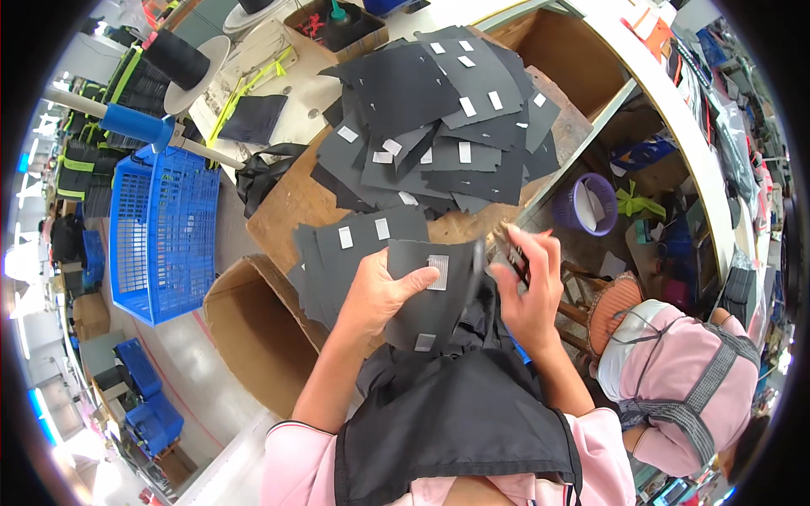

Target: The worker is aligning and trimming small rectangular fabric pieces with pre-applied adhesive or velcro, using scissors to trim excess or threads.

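Note:
My left hand (380,291) grips a black fabric panel (409,312) by its left side, thumb pressed on the front beside a white patch (438,272). A second white patch (425,342) sits near the panel's lower end. My right hand (531,291) is at the panel's upper right corner, fingers curled round a small dark tool (510,248), blurred, its exact kind unclear. Behind the held panel, several similar panels (363,232) lie fanned on the wooden board (283,207). Farther off, a large heap of black panels (405,97) with white patches covers the board.
A blue plastic basket (160,236) stands at the left, above an open cardboard box (253,329). A purple bin (585,205) is under the table at the right. A person in pink (688,379) sits close by on the right. A black thread cone (177,61) stands far left.

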{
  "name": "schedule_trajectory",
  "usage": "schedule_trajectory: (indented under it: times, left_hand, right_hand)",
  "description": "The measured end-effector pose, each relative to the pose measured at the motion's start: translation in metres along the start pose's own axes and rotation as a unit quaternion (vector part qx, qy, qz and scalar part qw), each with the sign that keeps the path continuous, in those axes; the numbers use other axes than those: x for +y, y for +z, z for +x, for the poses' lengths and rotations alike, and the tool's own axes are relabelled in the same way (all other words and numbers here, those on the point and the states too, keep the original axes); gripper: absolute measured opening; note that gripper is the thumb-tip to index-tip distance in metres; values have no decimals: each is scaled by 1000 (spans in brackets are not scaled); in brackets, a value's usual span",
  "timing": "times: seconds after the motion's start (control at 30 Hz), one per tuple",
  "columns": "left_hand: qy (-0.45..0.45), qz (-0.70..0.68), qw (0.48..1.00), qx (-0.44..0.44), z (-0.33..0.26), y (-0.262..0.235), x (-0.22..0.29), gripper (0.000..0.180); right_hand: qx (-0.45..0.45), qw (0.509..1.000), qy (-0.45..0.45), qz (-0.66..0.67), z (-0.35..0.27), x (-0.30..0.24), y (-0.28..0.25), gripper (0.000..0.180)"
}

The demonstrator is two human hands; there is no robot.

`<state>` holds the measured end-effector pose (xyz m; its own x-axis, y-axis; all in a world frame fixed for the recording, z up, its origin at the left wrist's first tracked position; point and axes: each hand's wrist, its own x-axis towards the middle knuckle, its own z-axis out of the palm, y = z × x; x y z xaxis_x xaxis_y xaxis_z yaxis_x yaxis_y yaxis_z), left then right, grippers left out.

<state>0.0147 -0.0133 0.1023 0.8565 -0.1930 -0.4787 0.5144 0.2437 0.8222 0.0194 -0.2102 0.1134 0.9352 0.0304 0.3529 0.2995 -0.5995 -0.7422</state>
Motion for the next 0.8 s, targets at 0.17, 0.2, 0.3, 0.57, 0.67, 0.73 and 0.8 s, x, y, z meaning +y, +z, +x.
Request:
schedule_trajectory:
  times: [0.17,0.2,0.3,0.57,0.67,0.73,0.8]
  left_hand:
    - [56,2,997,44,-8,6,2,29]
    - [76,64,994,44,-10,4,1,29]
    - [89,69,993,48,-16,14,6,29]
    - [107,-11,991,84,-17,22,-8,23]
    - [111,-16,990,89,-17,26,-6,21]
    - [116,-18,988,96,-17,27,-5,21]
    - [91,-48,991,89,-18,28,-5,21]
  right_hand:
    - [-90,994,-46,35,-13,-10,8,41]
    - [-102,993,-50,32,-14,-8,11,40]
    - [-96,992,-70,39,-11,-7,14,40]
    - [-91,984,39,150,-15,-15,24,34]
    - [-100,941,151,285,-21,-15,30,30]
    - [-100,871,247,413,-22,-13,30,29]
    - [-52,782,354,511,-23,-11,25,30]
